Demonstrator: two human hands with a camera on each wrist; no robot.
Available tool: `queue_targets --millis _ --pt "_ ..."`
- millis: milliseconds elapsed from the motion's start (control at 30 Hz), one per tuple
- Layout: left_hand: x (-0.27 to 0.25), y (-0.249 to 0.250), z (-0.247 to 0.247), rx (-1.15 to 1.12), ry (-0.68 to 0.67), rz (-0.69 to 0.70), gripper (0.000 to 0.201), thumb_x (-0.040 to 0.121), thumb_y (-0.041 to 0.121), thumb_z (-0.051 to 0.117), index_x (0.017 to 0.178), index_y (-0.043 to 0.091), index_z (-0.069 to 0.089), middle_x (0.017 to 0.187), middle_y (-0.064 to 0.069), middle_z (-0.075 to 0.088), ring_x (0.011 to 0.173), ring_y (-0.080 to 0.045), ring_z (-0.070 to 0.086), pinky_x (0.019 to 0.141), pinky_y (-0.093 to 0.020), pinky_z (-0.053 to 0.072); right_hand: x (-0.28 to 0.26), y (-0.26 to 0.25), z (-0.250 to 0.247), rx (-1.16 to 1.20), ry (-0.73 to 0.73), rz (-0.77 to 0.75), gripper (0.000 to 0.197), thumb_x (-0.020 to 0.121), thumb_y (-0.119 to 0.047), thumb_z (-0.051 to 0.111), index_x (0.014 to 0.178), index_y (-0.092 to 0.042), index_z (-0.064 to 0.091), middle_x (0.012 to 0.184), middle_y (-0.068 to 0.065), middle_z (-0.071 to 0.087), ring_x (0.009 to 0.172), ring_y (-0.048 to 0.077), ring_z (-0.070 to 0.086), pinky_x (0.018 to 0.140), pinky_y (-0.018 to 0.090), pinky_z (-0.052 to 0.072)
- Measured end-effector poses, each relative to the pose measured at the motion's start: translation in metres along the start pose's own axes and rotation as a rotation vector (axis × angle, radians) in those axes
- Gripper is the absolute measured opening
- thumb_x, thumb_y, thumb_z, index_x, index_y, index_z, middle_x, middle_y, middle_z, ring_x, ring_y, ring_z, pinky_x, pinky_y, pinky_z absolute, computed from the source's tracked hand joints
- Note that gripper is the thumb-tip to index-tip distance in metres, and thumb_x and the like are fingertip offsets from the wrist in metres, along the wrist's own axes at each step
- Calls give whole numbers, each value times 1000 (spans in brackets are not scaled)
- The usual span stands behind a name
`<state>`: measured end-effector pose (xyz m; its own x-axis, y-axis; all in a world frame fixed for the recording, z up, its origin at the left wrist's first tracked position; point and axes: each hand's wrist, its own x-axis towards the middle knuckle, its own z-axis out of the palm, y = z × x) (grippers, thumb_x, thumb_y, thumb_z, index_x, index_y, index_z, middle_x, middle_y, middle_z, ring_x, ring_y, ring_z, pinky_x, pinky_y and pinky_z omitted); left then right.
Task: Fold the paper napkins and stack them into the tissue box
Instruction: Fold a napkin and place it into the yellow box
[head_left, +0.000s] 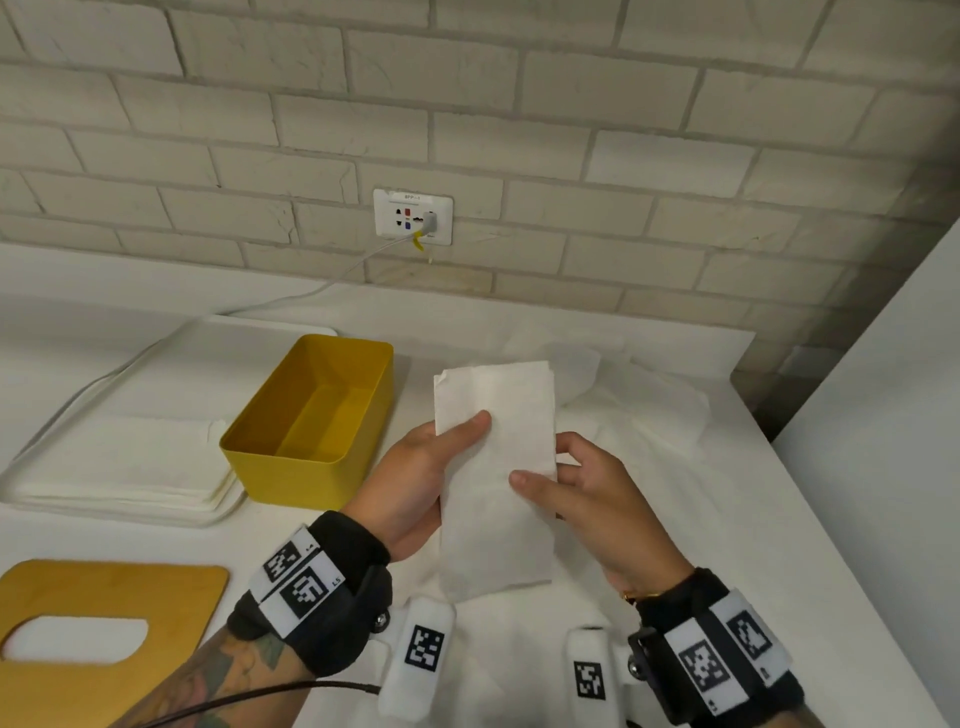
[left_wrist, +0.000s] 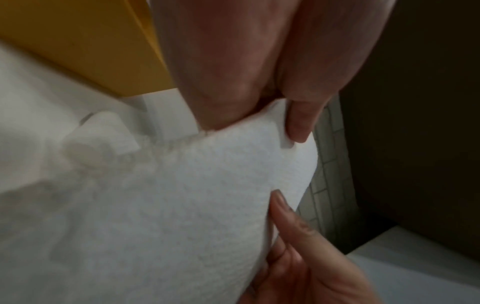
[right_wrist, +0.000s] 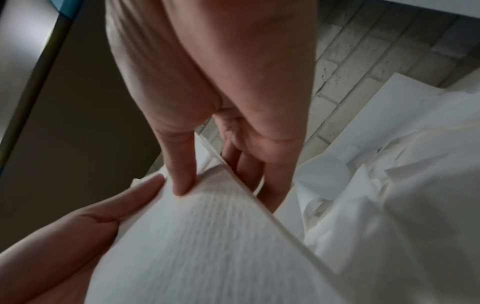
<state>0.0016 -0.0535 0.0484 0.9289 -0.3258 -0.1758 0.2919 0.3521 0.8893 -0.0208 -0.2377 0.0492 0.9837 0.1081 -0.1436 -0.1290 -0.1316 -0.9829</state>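
Observation:
A folded white paper napkin is held upright above the table between both hands. My left hand grips its left edge, thumb across the front. My right hand pinches the right edge, thumb on the front and fingers behind. The left wrist view shows the napkin under my left thumb. In the right wrist view the napkin sits between thumb and fingers. The yellow tissue box stands open and empty to the left of the hands.
A white tray with flat napkins lies at the left. The wooden box lid with an oval slot lies at the front left. Loose unfolded napkins cover the table to the right. A brick wall with a socket stands behind.

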Motion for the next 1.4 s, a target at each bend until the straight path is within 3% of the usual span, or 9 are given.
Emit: queue_targets --millis 333,533,633,767,933,1033,1133,1233,1400 --pt "-13 16 -3 -29 126 131 36 104 23 53 133 5 61 122 -15 73 110 -33 72 90 -42 61 10 -6 23 88 -84 -16 32 87 -3 76 117 -5 64 105 11 78 99 28 75 89 42 60" --pt "-41 47 -55 -101 324 264 28 104 22 53 126 10 65 101 -1 79 91 -17 76 72 -30 61 -17 14 -1 -298 -80 -5 15 84 -9 80 94 -9 68 79 7 76 69 20 73 68 32 58" --pt "-59 41 -76 -115 395 245 42 101 25 57 138 6 59 107 -3 78 96 -18 76 74 -30 61 -39 12 -9 -578 5 -98 25 79 -37 85 83 -22 64 78 -4 68 69 11 64 66 23 52" --pt "-69 18 -79 -148 429 181 42 99 25 60 138 10 59 111 -4 77 97 -20 75 75 -33 62 -62 33 36 -1191 -86 -246 59 70 -79 63 87 -25 46 89 -12 50 81 12 50 65 32 45" --pt "-75 -1 -67 -117 424 128 26 101 25 57 123 17 67 117 -5 76 103 -22 74 88 -41 60 -46 58 70 -1548 -69 -299 57 67 -59 71 101 -16 54 99 3 49 85 25 53 62 35 30" --pt "-80 -10 -66 -120 438 113 22 101 25 57 120 19 68 116 -5 76 102 -22 75 88 -42 58 -53 53 62 -1451 -57 -261 34 61 -26 85 75 -14 56 79 1 51 65 22 55 53 32 30" --pt "-86 -18 -69 -138 471 93 28 101 27 59 126 18 66 118 -6 76 103 -23 75 89 -43 56 -52 40 28 -1107 -127 -163 30 97 -31 63 73 -15 54 76 -7 53 71 15 58 66 32 47" --pt "-89 -27 -68 -161 509 78 34 100 29 60 131 17 64 121 -7 75 108 -25 73 93 -45 55 -50 17 -11 -701 -183 -63 50 99 -30 63 49 -28 60 48 -14 50 49 3 48 57 12 36" --pt "-87 -41 -58 -162 517 64 35 98 31 61 130 18 64 119 -7 76 107 -27 74 93 -46 54 -33 10 -67 -27 8 92 16 98 -12 61 104 -5 74 102 18 76 87 27 73 77 33 57"
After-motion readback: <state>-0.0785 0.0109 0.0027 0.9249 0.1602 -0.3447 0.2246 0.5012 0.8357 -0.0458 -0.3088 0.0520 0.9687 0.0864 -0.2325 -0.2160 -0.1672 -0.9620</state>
